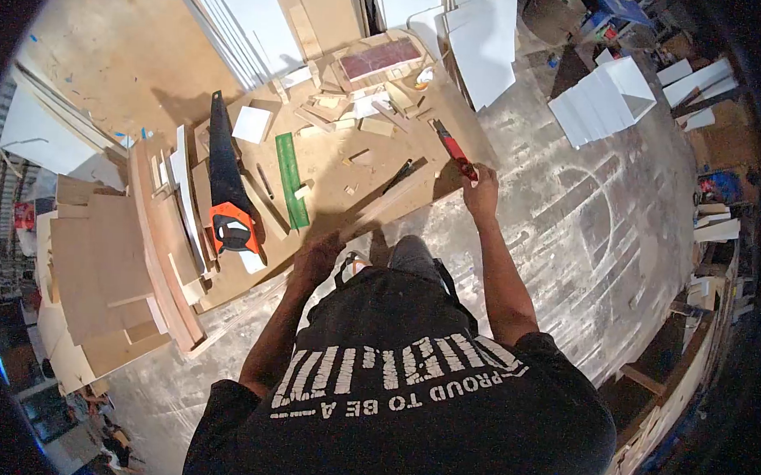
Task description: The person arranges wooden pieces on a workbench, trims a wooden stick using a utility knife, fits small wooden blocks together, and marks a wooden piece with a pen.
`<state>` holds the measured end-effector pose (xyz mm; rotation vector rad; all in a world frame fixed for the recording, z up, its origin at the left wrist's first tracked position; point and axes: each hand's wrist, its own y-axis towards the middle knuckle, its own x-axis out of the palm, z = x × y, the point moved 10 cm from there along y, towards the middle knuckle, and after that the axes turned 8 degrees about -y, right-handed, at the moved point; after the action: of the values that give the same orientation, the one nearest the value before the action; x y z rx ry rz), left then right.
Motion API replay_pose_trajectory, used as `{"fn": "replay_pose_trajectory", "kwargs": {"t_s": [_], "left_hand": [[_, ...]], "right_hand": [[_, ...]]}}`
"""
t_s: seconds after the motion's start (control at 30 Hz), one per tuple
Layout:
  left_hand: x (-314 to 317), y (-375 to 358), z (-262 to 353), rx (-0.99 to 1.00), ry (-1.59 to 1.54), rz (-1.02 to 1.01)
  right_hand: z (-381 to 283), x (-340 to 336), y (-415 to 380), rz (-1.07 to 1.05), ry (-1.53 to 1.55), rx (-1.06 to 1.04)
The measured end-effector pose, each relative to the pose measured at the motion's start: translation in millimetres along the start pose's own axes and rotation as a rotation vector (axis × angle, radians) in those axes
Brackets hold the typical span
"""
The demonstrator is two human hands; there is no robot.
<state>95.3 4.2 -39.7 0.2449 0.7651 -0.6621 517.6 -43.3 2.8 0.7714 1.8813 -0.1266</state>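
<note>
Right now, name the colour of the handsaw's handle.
The handsaw's handle is orange and black; the head view shows it best.

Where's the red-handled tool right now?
In the head view, the red-handled tool is right of centre, in the person's right hand, at the workbench's near right corner, its tip pointing away from the person.

Left hand (317,258) indistinct in deep shadow
</note>
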Motion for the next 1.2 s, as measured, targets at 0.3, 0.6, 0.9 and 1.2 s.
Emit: {"fn": "replay_pose_trajectory", "kwargs": {"t_s": [0.3,0.6,0.9,1.2], "left_hand": [[4.3,9.3,45.2,-0.214,-0.015,0.013],[45.8,63.0,77.7,-0.161,0.020,0.165],[79.6,114.1,101.9,-0.197,0.316,0.197],[70.6,116.6,123.4,-0.272,0.350,0.163]], "right_hand": [[-6.2,79.7,74.6,-0.385,-0.094,-0.073],[52.5,61.6,138.5,-0.349,0.252,-0.088],[49.9,58.5,153.2,-0.393,0.201,-0.111],[123.5,122.8,157.6,-0.573,0.623,0.221]]}}
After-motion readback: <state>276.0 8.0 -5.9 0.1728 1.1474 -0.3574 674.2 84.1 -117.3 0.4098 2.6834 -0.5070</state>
